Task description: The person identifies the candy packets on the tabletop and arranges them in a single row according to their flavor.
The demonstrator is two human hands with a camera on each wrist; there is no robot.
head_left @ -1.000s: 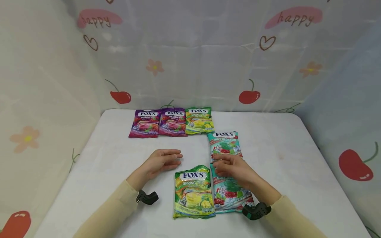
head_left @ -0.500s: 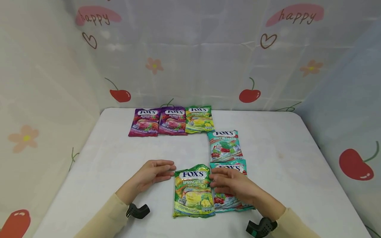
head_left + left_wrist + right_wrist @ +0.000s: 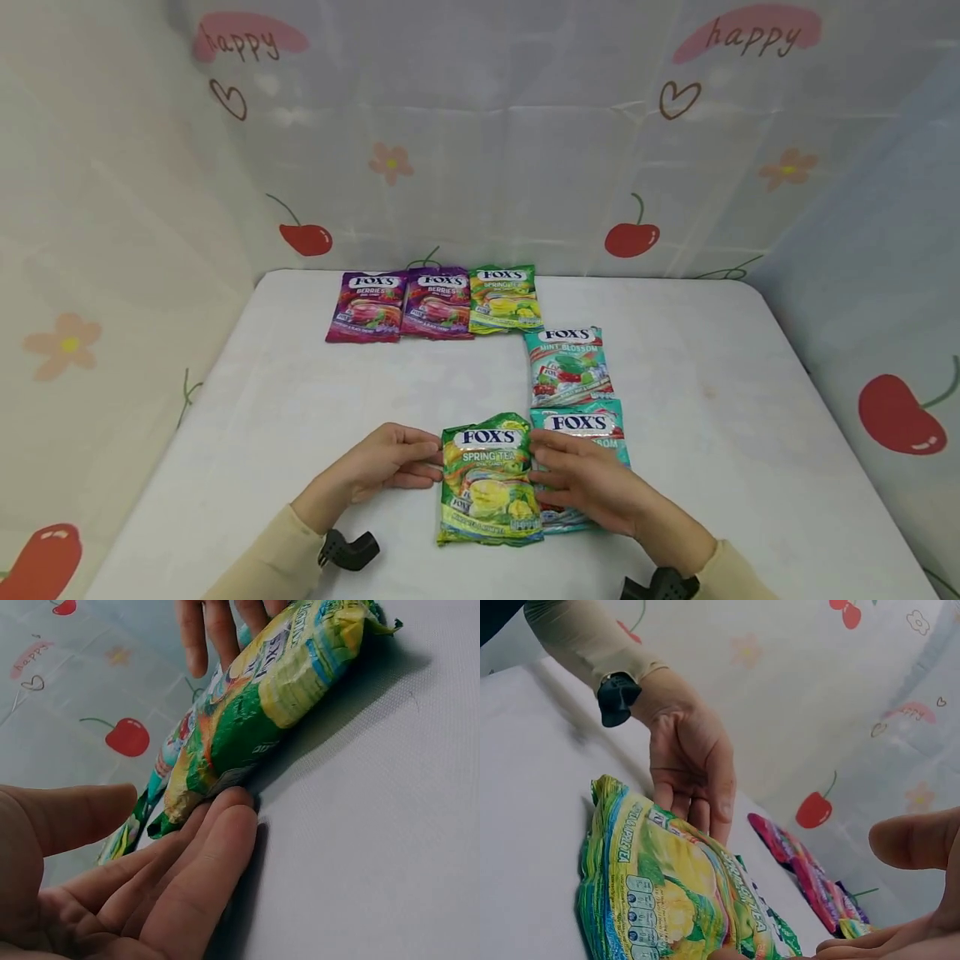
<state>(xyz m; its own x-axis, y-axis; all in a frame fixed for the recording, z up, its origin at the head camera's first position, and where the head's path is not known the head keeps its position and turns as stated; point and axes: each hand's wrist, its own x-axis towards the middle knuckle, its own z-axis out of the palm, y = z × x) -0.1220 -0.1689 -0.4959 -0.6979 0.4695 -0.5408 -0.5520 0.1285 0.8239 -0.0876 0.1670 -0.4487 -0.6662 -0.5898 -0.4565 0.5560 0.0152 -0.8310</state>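
Change over the last second: left hand (image 3: 386,462) drops from bare cloth to the left side of the near Spring Tea pack (image 3: 491,498); right hand (image 3: 592,483) slides off the upper Mint Blossom pack (image 3: 572,368) to the right side. Pack itself hasn't visibly moved: flat, face up, toward the table's (image 3: 697,367) near edge (out of frame), just beside the lower Mint Blossom pack (image 3: 581,422), which the right hand partly covers. Both hands unclenched, thumbs apart, fingertips at the pack's side edges; no grasp. Two Berries packs (image 3: 369,308) and the far Spring Tea pack (image 3: 505,302) sit along the back edge, same as before. Judgement: pack is bracketed for a two-sided adjustment, not lifted.
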